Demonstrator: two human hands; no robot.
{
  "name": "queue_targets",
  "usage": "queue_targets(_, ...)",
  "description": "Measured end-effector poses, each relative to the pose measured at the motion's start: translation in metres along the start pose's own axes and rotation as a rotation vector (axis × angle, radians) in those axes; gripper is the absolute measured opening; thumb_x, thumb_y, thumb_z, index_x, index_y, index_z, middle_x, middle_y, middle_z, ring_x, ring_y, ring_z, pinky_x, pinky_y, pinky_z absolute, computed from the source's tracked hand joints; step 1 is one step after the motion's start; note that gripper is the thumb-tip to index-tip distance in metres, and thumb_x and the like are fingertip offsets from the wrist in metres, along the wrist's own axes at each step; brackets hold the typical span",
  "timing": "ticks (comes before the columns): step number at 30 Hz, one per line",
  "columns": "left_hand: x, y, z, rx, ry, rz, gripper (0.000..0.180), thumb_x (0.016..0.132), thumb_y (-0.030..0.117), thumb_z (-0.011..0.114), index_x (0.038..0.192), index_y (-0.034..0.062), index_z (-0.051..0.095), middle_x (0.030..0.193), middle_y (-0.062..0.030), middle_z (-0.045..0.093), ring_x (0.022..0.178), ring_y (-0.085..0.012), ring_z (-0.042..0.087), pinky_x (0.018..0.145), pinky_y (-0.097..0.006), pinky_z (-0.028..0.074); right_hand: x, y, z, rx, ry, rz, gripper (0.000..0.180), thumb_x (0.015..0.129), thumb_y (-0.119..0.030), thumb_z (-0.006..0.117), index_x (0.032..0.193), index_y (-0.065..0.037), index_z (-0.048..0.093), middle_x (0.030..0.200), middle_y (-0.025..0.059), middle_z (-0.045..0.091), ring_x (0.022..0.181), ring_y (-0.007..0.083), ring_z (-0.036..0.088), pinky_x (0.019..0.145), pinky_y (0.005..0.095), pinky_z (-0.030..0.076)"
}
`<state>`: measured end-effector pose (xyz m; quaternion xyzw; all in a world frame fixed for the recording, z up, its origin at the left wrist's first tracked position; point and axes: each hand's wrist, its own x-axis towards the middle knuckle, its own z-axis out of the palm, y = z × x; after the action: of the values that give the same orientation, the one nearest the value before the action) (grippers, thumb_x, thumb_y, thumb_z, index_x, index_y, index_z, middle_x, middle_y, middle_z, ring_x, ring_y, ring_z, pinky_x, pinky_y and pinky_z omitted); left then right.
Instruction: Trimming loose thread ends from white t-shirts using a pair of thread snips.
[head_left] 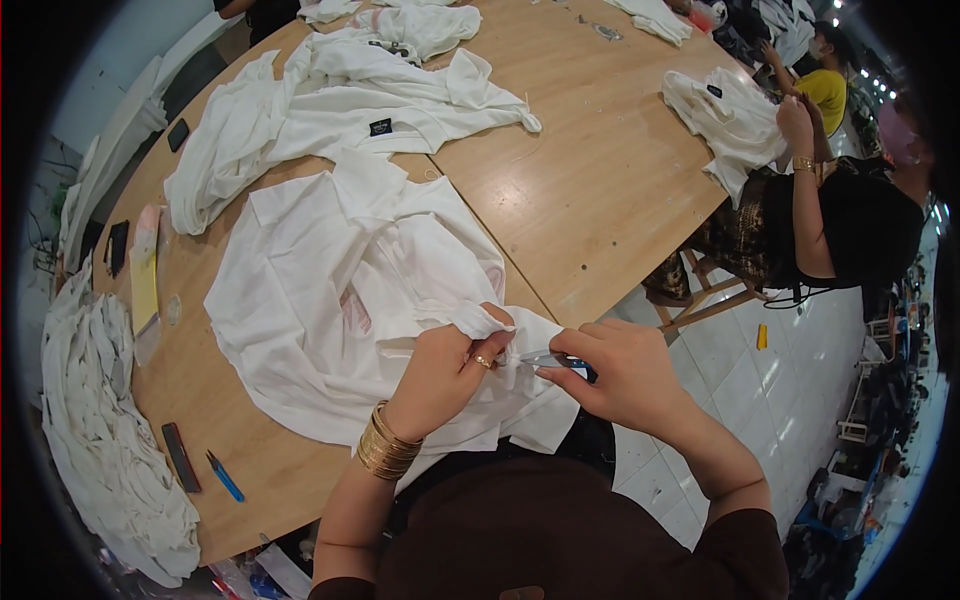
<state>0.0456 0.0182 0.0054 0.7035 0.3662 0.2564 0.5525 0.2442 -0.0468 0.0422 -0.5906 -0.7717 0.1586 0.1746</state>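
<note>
A white garment (290,260) lies bunched on the table in front of me and hangs over its near edge. My left hand (452,362) pinches a gathered fold of it between thumb and fingers. In my right hand (625,375) is a pair of small thread snips (545,358), their metal blades pointing left at the fabric beside my left fingertips. Whether the blades touch a thread is too small to tell. Faint pinkish patches show through the cloth.
Other white garments (350,95) with dark labels lie farther back on the wooden table (560,200). A white cloth pile (100,430) hangs at the left edge. Near it are a blue pen-like tool (226,477) and a dark narrow case (181,458). A seated co-worker (850,220) handles a white garment at right.
</note>
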Motion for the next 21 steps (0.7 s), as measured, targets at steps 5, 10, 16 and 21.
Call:
queue_targets(5,-0.0017,-0.0019,-0.0008,0.013,-0.016,0.015,0.012,0.092,0.011,0.053,0.098,0.0017,0.058,0.069,-0.012,0.06,0.061,-0.0237,0.059,0.059,-0.032,0.045,0.0036,-0.0007,-0.0003,-0.044,-0.017,0.003,0.024,0.08,-0.034,0.066,0.078,-0.012,0.058,0.063,0.0029,0.057,0.06,0.0225,0.058,0.051,0.0347,0.044)
queue_targets(10,-0.0019,-0.003,-0.0007,0.028,-0.03,0.045,0.012,0.092,0.01,0.053,0.099,0.0018,0.058,0.07,-0.0124,0.06,0.061,-0.0241,0.058,0.06,-0.032,0.045,0.005,-0.0017,0.0007,-0.057,-0.037,-0.008,0.023,0.08,-0.034,0.066,0.078,-0.012,0.058,0.064,0.0035,0.057,0.061,0.0225,0.058,0.052,0.0353,0.045)
queue_targets(16,-0.0024,-0.0033,-0.001,0.003,-0.018,0.044,0.011,0.092,0.009,0.053,0.098,0.0015,0.057,0.071,-0.0122,0.059,0.062,-0.0233,0.057,0.06,-0.031,0.045,0.0037,-0.0026,0.0012,-0.057,-0.013,0.003,0.022,0.079,-0.033,0.067,0.078,-0.012,0.058,0.063,0.0032,0.057,0.06,0.0221,0.057,0.051,0.0347,0.044)
queue_targets(21,-0.0014,-0.0018,-0.0016,0.002,-0.035,0.008,0.011,0.092,0.01,0.052,0.097,0.0018,0.057,0.07,-0.0115,0.059,0.061,-0.0227,0.057,0.059,-0.031,0.045,0.0014,-0.0019,0.0016,-0.077,0.011,-0.021,0.022,0.078,-0.032,0.068,0.078,-0.012,0.058,0.063,0.0027,0.056,0.06,0.0212,0.057,0.05,0.034,0.044)
